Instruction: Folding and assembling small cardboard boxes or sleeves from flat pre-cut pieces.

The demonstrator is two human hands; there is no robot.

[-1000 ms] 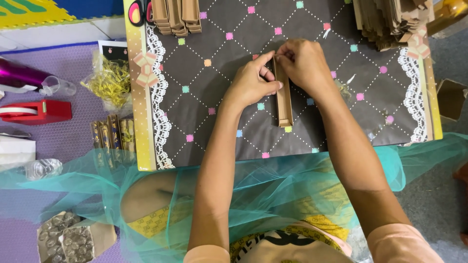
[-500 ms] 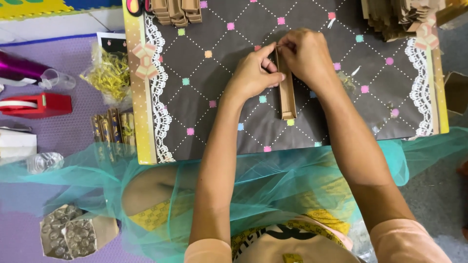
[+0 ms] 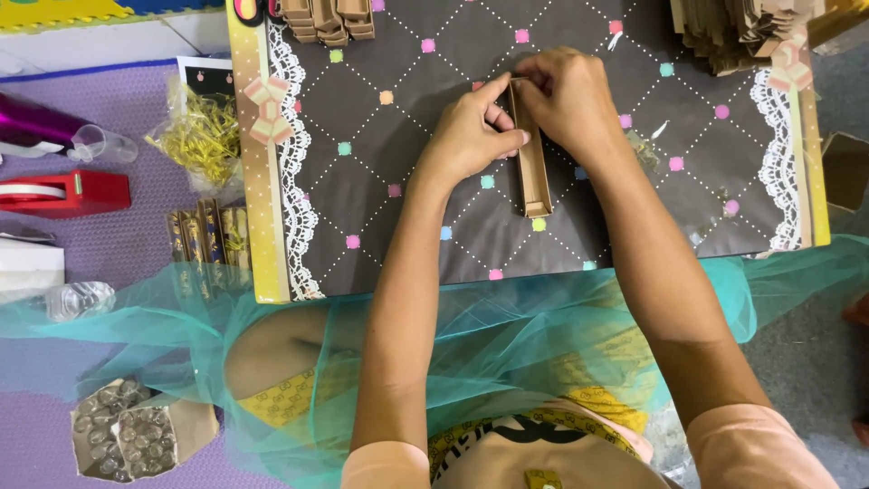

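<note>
A long narrow brown cardboard box (image 3: 531,167) lies open on a dark board (image 3: 416,208) patterned with dotted diamonds and coloured squares. My left hand (image 3: 471,136) presses against the box's left side near its far end, thumb along the edge. At that same far end my right hand (image 3: 566,100) pinches the box, fingers curled over the cardboard. Both hands grip it together.
Stacks of folded brown cardboard sit at the board's far left (image 3: 326,18) and far right (image 3: 742,32). To the left lie yellow shredded paper (image 3: 199,136), a red tape dispenser (image 3: 63,192), a purple roll (image 3: 36,127) and small gold-blue packets (image 3: 208,235). Teal tulle (image 3: 507,335) covers my lap.
Both hands have stayed on the box's far end with small finger shifts. The view has drifted slightly, and the box stays in the same place on the board.
</note>
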